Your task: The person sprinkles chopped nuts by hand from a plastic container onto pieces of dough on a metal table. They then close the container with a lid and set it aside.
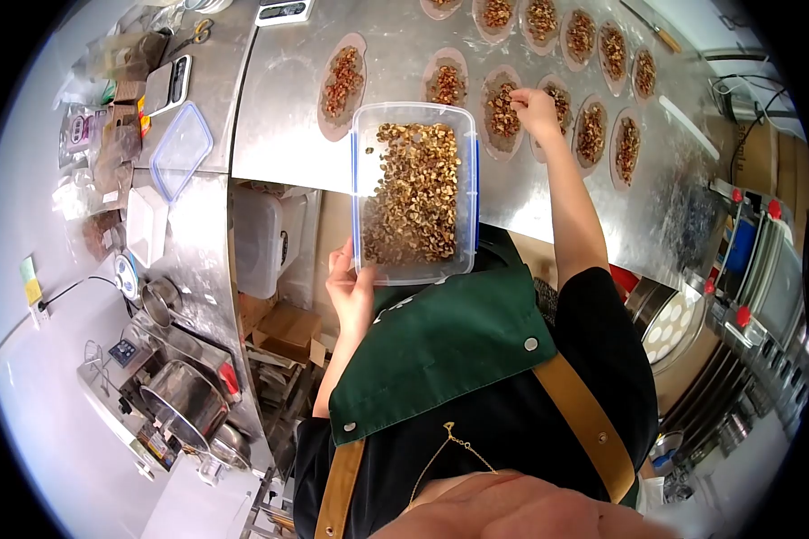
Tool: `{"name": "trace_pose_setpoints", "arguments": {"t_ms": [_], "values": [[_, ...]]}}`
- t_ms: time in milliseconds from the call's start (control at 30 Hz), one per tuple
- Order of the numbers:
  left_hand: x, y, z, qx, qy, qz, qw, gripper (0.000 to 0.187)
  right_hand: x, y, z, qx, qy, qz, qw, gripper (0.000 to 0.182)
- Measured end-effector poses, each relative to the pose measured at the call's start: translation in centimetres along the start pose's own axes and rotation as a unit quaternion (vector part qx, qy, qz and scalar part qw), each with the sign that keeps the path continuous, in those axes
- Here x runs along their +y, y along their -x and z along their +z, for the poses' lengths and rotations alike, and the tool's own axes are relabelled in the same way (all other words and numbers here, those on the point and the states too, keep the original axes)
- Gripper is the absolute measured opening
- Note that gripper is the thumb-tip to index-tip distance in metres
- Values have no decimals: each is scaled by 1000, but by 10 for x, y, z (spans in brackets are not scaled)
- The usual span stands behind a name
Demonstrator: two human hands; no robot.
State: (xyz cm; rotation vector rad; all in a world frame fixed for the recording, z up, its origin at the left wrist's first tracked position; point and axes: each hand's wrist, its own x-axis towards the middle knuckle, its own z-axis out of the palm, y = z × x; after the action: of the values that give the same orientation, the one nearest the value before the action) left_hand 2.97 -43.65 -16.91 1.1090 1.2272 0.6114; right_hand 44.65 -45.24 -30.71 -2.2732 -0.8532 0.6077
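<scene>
My left hand (351, 286) grips the near left corner of a clear plastic container (360, 171) with a blue-edged rim. Inside lie many chopped nuts (413, 193), brown and golden, which look like walnut pieces. My right hand (536, 110) reaches over the steel table, its fingertips pinched together at the right side of an oval piece of flattened dough (502, 148) topped with nuts and reddish bits. Whatever the fingertips hold is too small to make out. Just right of it, another topped dough oval (559, 103) is partly covered by my hand.
Several more topped dough ovals (342, 87) lie in two rows on the steel table (279, 108). A knife (661, 34) and white scraper-like strip (689, 128) lie at the right. Leftward are a container lid (182, 153), scale (167, 85), scissors (193, 38) and mixer bowl (184, 400).
</scene>
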Motion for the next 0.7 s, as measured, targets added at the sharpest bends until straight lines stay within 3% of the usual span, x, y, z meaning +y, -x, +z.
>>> {"name": "trace_pose_setpoints", "arguments": {"t_ms": [233,333,500,567,667,700], "values": [[1,4,6,13,-1,3,1000,48,14,3,3,10,-72,5,997,22],[-3,6,9,23,10,6,1000,49,20,0,4,28,-24,-13,999,20],[-3,10,17,51,5,11,999,49,21,-7,0,48,-64,-24,996,17],[2,10,18,60,2,9,998,48,2,-2,-10,99,-64,-33,992,14],[6,5,14,65,11,-1,998,48,-90,36,-34,114,-166,-164,966,11],[5,1,11,65,17,-6,998,47,-121,55,-37,44,-131,-218,966,10]]}}
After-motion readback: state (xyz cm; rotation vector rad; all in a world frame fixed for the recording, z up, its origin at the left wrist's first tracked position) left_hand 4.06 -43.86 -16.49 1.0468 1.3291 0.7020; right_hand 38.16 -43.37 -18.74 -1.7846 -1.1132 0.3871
